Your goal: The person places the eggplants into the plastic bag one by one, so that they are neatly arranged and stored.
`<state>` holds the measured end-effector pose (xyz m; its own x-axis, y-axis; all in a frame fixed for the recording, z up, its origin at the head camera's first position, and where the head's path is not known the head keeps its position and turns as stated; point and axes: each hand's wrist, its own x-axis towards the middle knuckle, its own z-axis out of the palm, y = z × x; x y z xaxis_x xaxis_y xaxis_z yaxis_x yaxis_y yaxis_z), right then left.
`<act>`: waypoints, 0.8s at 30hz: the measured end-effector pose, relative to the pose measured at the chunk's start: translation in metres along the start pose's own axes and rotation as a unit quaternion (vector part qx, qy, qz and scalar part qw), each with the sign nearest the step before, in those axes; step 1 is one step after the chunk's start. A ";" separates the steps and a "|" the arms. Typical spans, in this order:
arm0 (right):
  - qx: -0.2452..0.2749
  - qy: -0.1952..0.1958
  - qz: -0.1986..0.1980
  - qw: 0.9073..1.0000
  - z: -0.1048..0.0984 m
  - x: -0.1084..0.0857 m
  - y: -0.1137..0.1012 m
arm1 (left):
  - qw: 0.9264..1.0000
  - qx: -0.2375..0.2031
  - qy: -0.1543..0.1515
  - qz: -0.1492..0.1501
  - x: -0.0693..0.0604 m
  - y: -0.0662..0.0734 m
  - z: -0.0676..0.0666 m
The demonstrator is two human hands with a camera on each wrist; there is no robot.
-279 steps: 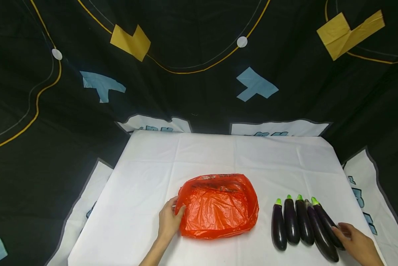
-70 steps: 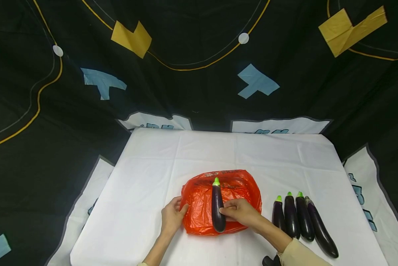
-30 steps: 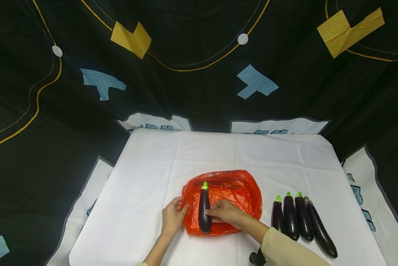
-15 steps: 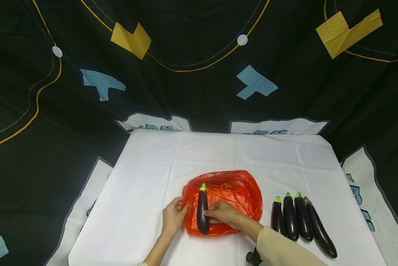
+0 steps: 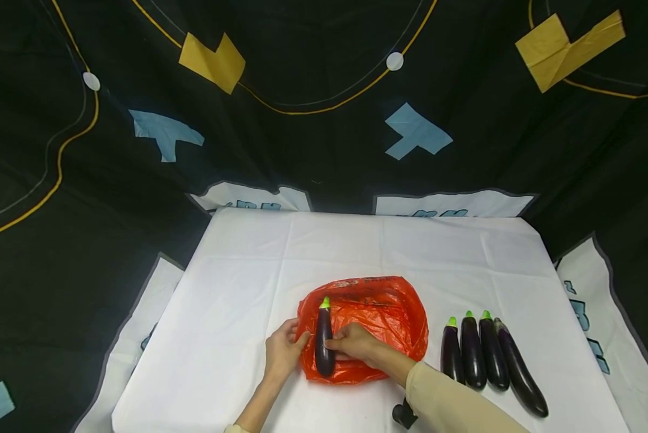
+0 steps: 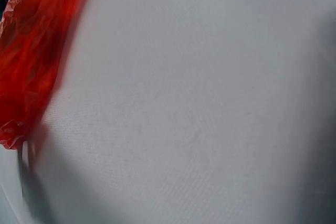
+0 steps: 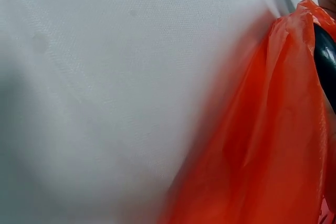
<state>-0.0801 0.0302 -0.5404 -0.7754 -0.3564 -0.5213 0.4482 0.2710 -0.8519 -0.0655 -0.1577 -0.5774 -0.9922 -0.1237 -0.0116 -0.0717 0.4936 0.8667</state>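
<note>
A red plastic bag (image 5: pixel 383 319) lies with its mouth spread wide on the white table. My left hand (image 5: pixel 281 355) pinches its left rim, thumb over the inner side. Inside the mouth, near the left wall, my right hand (image 5: pixel 359 346) holds an eggplant (image 5: pixel 323 340) between thumb and fingers, green stem end pointing away. The left wrist view catches only the side of the bag (image 6: pixel 31 51). In the right wrist view the bag (image 7: pixel 262 145) covers much of the right side, and part of the dark eggplant (image 7: pixel 326 64) shows at the edge.
Several more eggplants (image 5: pixel 495 355) lie side by side to the right of the bag, stem ends away from me. My right sleeve (image 5: pixel 454 400) passes in front of them. A black cloth (image 5: pixel 313 150) hangs behind the white table (image 5: pixel 237 270).
Earlier the right hand was at the rightmost eggplant of the row; that eggplant is now in the bag's mouth. Over the last second it has shifted left. The left hand stays at the rim.
</note>
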 end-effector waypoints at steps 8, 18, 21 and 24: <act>-0.038 0.024 0.005 0.999 0.006 0.006 -0.001 | 1.000 0.001 -0.002 0.001 0.000 0.002 -0.001; -0.052 0.037 0.010 0.998 0.006 0.012 -0.003 | 1.000 0.006 -0.005 0.005 0.002 0.000 0.000; -0.067 0.043 0.013 0.997 0.007 0.012 -0.004 | 1.000 0.005 -0.006 0.003 0.001 0.000 0.000; -0.080 0.049 0.016 0.995 0.008 0.013 -0.004 | 1.000 0.008 -0.006 0.004 0.001 0.000 -0.001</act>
<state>-0.0885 0.0174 -0.5443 -0.8053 -0.2586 -0.5336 0.4023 0.4227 -0.8121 -0.0665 -0.1584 -0.5770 -0.9940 -0.1093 -0.0100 -0.0645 0.5077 0.8591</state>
